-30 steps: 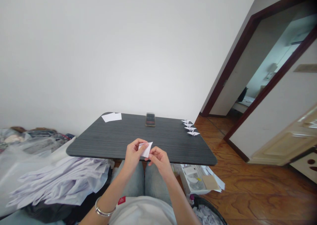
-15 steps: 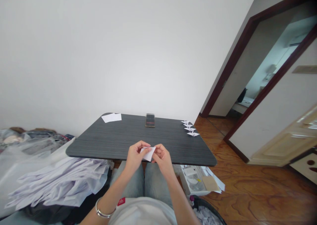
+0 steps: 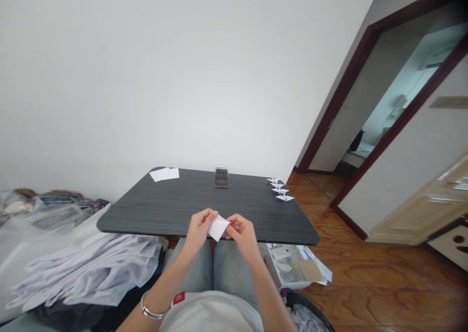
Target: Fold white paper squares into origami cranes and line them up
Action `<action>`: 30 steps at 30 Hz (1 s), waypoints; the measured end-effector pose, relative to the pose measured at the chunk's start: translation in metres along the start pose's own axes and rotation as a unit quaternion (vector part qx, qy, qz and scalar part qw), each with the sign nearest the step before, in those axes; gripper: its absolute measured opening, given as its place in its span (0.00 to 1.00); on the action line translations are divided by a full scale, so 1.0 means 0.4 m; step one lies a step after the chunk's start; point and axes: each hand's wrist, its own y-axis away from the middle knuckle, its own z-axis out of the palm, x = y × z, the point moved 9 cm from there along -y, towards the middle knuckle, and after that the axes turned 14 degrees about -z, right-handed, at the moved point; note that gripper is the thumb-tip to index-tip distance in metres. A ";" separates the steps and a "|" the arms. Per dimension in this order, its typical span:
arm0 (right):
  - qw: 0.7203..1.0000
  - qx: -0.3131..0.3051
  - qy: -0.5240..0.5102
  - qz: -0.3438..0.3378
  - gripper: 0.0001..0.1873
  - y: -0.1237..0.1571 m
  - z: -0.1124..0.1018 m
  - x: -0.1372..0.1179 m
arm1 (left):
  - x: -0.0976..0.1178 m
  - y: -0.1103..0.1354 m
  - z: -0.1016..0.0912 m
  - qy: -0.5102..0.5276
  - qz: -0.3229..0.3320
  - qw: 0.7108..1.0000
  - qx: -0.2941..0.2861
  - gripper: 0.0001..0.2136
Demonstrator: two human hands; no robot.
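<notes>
A small folded piece of white paper (image 3: 218, 228) is held up between both hands, over the near edge of the dark table (image 3: 175, 205). My left hand (image 3: 199, 227) pinches its upper left corner between thumb and fingers. On the other side my right hand (image 3: 241, 230) pinches the right corner, with its fingers curled. Several folded white paper cranes (image 3: 284, 198) stand in a row at the table's right edge. White paper sheets (image 3: 164, 174) lie overlapping at the far left corner.
A dark phone-like device (image 3: 221, 177) lies at the table's back, near the wall. Below on the right are an open white box (image 3: 288, 271) and a dark bin (image 3: 310, 315) with crumpled paper. Piled white cloth (image 3: 91, 268) sits at the left.
My left thumb has moved off the paper's face to its upper corner, so more of the paper shows. Both hands stay at about the same spot.
</notes>
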 end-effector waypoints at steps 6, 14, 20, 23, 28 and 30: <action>0.999 -0.031 -0.009 0.030 0.03 0.004 0.025 0.013 | -0.005 0.001 0.013 -0.019 -0.004 1.000 -0.005 0.16; 0.999 -0.003 -0.036 0.024 0.08 0.009 0.019 0.022 | 0.042 0.014 -0.022 -0.079 0.117 0.987 0.079 0.09; 0.997 0.064 -0.026 0.029 0.08 0.006 -0.013 0.028 | 0.097 0.069 0.021 -0.299 0.225 0.925 0.063 0.08; 0.997 0.075 -0.030 0.012 0.07 0.004 -0.019 0.022 | 0.098 0.078 0.033 -0.355 0.239 0.902 0.067 0.12; 0.996 0.081 -0.037 0.022 0.09 0.006 -0.021 0.033 | 0.086 0.066 0.032 -0.391 0.242 0.885 0.074 0.11; 0.995 0.082 -0.043 0.032 0.10 0.008 -0.020 0.040 | 0.081 0.061 0.032 -0.404 0.237 0.881 0.070 0.10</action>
